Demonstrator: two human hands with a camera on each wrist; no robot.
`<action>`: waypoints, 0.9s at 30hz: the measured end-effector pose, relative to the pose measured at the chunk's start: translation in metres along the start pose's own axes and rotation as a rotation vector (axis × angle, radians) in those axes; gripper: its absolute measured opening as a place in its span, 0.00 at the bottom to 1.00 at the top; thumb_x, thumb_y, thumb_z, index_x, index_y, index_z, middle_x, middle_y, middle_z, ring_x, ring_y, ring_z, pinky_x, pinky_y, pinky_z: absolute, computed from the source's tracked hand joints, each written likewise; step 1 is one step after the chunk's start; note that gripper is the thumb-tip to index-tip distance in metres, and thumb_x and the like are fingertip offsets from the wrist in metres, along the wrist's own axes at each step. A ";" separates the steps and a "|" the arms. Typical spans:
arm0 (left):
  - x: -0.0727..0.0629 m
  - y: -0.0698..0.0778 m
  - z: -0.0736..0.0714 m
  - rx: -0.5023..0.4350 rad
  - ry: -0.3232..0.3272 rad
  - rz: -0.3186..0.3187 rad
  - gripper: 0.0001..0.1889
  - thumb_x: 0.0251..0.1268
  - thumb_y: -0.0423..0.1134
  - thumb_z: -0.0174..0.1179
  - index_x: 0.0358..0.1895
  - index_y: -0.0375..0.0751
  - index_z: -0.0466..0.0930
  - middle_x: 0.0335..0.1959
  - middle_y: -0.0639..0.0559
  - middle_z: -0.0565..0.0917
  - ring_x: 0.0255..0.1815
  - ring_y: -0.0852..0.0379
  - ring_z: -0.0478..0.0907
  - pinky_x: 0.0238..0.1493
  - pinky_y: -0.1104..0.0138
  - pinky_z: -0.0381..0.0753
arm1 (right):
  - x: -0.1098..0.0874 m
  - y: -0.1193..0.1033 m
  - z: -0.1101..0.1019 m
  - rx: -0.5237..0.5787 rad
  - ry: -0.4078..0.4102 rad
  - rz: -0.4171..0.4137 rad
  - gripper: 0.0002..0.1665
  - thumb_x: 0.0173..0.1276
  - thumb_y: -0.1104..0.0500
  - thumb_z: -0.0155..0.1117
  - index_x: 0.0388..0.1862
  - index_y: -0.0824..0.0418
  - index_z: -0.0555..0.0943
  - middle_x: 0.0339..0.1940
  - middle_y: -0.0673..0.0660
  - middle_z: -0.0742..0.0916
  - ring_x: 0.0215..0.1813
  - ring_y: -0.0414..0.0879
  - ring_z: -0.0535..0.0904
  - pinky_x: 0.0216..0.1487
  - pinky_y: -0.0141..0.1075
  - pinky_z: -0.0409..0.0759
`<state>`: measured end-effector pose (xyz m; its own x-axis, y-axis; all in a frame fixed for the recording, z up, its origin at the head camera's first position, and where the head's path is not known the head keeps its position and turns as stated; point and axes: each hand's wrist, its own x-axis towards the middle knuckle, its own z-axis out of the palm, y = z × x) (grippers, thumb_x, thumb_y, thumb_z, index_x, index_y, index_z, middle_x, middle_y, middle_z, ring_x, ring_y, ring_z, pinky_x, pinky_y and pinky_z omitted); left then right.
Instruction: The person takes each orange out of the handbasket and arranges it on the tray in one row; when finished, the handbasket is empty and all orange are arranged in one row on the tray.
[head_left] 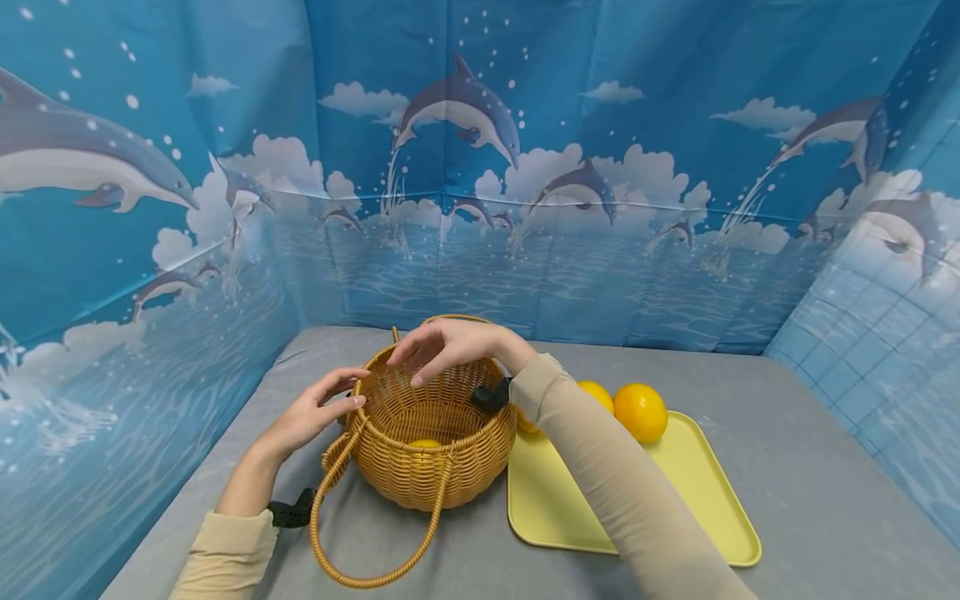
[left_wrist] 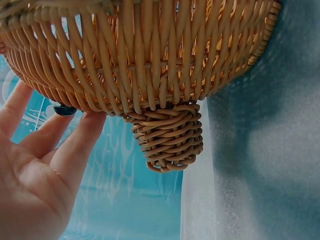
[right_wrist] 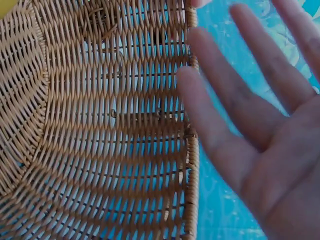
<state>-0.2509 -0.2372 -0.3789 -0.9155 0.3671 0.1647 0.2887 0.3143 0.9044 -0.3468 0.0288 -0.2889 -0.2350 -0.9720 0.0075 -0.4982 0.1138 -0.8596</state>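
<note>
A round wicker basket [head_left: 427, 475] stands on the grey surface, its loop handle hanging down toward the front. My left hand [head_left: 311, 414] is at the basket's left rim, fingers fairly straight and touching the wall. In the left wrist view, its fingertips meet the woven side near a short wicker stub [left_wrist: 170, 137]. Over the basket's opening hovers my right hand [head_left: 453, 343], loosely bent in the head view and holding nothing. The right wrist view shows its fingers spread beside the rim [right_wrist: 192, 175]. Inside the basket lies a yellow rounded thing [head_left: 426, 443], mostly hidden by the front rim.
Right of the basket lies a yellow tray [head_left: 705, 500], partly covered by my right forearm. Several oranges sit toward its back, one orange [head_left: 641, 413] in full sight and others partly behind the sleeve. A dolphin-print curtain [head_left: 480, 275] encloses the back and sides.
</note>
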 end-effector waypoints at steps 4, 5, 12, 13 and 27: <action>0.000 -0.001 0.000 0.001 0.003 -0.001 0.23 0.70 0.44 0.53 0.65 0.43 0.65 0.69 0.43 0.60 0.69 0.39 0.53 0.59 0.40 0.60 | 0.007 0.010 0.004 0.045 -0.030 0.042 0.23 0.64 0.70 0.61 0.58 0.73 0.72 0.59 0.66 0.75 0.63 0.63 0.69 0.60 0.43 0.71; 0.000 -0.001 0.000 0.002 0.004 -0.002 0.23 0.70 0.44 0.53 0.65 0.44 0.66 0.69 0.43 0.60 0.69 0.40 0.54 0.59 0.40 0.61 | 0.008 0.012 0.005 0.059 -0.036 0.056 0.22 0.64 0.70 0.61 0.57 0.73 0.73 0.59 0.66 0.75 0.63 0.63 0.69 0.59 0.43 0.71; 0.001 -0.001 0.000 0.007 0.002 -0.006 0.24 0.70 0.45 0.53 0.66 0.42 0.64 0.70 0.43 0.59 0.70 0.39 0.53 0.58 0.41 0.62 | 0.020 0.028 0.014 0.097 -0.109 0.111 0.22 0.62 0.69 0.64 0.55 0.74 0.74 0.58 0.71 0.75 0.61 0.66 0.69 0.56 0.39 0.74; 0.001 -0.001 0.000 0.009 0.001 -0.007 0.24 0.70 0.45 0.53 0.66 0.42 0.64 0.70 0.43 0.59 0.70 0.39 0.53 0.58 0.41 0.62 | 0.022 0.029 0.015 0.092 -0.122 0.107 0.21 0.62 0.70 0.63 0.54 0.75 0.74 0.57 0.72 0.75 0.60 0.67 0.69 0.56 0.39 0.74; 0.000 0.001 0.000 0.011 0.007 -0.016 0.23 0.70 0.46 0.53 0.65 0.46 0.66 0.70 0.44 0.59 0.70 0.40 0.54 0.57 0.42 0.64 | 0.029 0.038 0.023 -0.106 -0.242 0.266 0.24 0.58 0.64 0.70 0.54 0.68 0.78 0.54 0.57 0.80 0.56 0.54 0.75 0.52 0.33 0.75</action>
<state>-0.2510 -0.2371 -0.3779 -0.9220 0.3555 0.1533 0.2773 0.3300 0.9024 -0.3534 0.0003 -0.3335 -0.1701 -0.9247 -0.3405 -0.5325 0.3770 -0.7578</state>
